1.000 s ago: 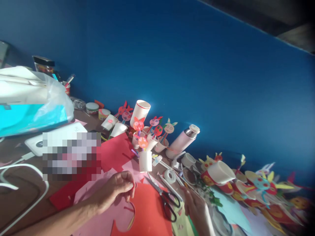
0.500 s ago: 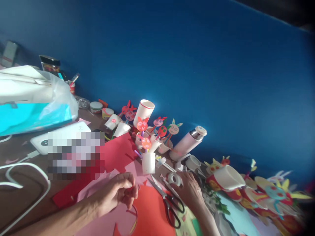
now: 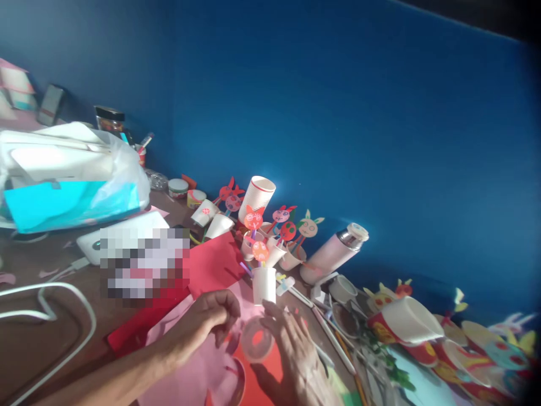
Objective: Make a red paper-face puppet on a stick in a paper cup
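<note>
Over the near pink paper [image 3: 203,378], your right hand [image 3: 291,349] grips the tape roll [image 3: 256,340], your left hand [image 3: 211,318] pinched shut beside it; I judge the next move calls for finding the tape's loose end.

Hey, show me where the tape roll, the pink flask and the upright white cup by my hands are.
tape roll [image 3: 245,341], head view, left rim.
pink flask [image 3: 327,257], head view, mid body.
upright white cup [image 3: 264,285], head view, side wall.
</note>
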A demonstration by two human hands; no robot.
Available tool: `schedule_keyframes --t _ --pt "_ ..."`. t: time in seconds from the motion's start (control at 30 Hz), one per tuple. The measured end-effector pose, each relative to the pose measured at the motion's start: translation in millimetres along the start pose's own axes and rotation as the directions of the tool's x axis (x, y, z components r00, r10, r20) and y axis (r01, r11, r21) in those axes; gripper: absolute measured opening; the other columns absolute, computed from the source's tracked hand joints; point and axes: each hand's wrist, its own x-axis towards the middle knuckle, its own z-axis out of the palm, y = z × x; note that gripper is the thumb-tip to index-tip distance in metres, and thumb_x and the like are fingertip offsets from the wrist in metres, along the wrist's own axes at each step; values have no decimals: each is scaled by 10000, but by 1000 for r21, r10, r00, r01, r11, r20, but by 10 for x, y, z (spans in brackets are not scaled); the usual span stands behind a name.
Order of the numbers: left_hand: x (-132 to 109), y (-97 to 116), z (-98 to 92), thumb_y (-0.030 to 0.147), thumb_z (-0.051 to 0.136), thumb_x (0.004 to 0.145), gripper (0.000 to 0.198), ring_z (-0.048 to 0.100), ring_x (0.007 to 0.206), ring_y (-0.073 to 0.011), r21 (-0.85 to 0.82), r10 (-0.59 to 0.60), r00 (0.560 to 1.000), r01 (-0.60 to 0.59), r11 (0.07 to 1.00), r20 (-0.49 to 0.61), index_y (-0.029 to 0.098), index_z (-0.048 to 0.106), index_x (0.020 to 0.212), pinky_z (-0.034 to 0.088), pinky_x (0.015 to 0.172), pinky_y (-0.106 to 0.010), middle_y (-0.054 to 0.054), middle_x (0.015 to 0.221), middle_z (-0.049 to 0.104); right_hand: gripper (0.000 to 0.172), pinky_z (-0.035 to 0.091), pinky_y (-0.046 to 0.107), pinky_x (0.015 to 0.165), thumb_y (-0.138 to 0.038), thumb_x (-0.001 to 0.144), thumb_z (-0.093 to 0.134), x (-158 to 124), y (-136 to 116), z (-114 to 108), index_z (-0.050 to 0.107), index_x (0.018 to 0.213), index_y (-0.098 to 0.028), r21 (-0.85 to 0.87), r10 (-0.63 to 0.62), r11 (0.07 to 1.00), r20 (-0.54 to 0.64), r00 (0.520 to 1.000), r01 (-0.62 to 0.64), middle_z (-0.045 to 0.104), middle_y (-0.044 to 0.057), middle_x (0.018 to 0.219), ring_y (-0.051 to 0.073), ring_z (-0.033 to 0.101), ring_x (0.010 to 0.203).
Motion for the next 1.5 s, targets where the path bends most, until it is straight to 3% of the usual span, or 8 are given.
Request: schedule_keyframes --t 0.13,0.23,0.5,0.7,0.97,1.2,1.43,1.5 --pt "-59 128 -7 270 577 723 148 454 555 -118 278 206 971 -166 946 -119 163 663 778 359 537 -218 13 597 531 456 421 473 893 -260 738 502 86 -173 130 467 1180 -150 64 -84 994 -30 996 86 545 156 1253 296 566 1040" --pt "-89 150 9 306 628 715 192 483 648 -144 416 284 957 -236 878 -56 171 717 819 380 602 -222 -14 677 551 432 420 477 888 -298 764 480 57 -229 232 496 1168 -146 70 -135 988 -43 990 138 558 156 1235 294 576 1004" --pt "-123 249 7 335 599 768 263 436 586 -130 542 168 972 -232 808 166 169 726 928 359 569 -218 7 596 486 519 436 452 842 -337 743 513 61 -334 327 500 1216 -124 62 -187 979 -72 980 192 637 144 1065 289 582 902" --pt "-146 278 20 255 577 768 162 554 694 -171 462 109 977 -184 868 185 144 694 760 405 611 -226 -50 739 628 497 444 440 851 -273 740 558 106 -419 161 505 1216 -141 102 -176 979 13 984 174 628 135 1090 284 575 925" --pt "-129 155 40 279 585 758 187 431 588 -111 318 102 989 -130 939 105 131 585 644 325 556 -223 8 612 490 497 461 444 833 -354 746 539 58 -276 170 501 1179 -113 88 -172 982 39 984 169 616 167 1126 307 588 974" --pt "-9 38 -66 351 621 761 221 322 461 -65 28 136 978 -133 991 -159 144 560 712 318 496 -214 69 495 372 491 484 400 782 -398 739 596 9 -236 142 508 1143 -134 32 -191 981 12 982 190 677 121 1058 277 642 889" --pt "62 -116 -95 315 652 728 207 280 435 -49 -141 -23 974 -9 990 -223 144 544 680 321 468 -206 82 490 340 490 504 328 731 -546 641 700 64 -197 38 601 1021 -254 207 -138 970 26 990 129 704 27 964 230 661 827" --pt "53 -127 -67 329 658 721 237 294 426 -50 -159 -31 972 -7 987 -234 147 525 648 325 457 -205 79 486 355 353 494 299 735 -476 691 692 110 -198 29 627 972 -272 325 -55 944 -5 998 54 701 11 949 204 655 816"
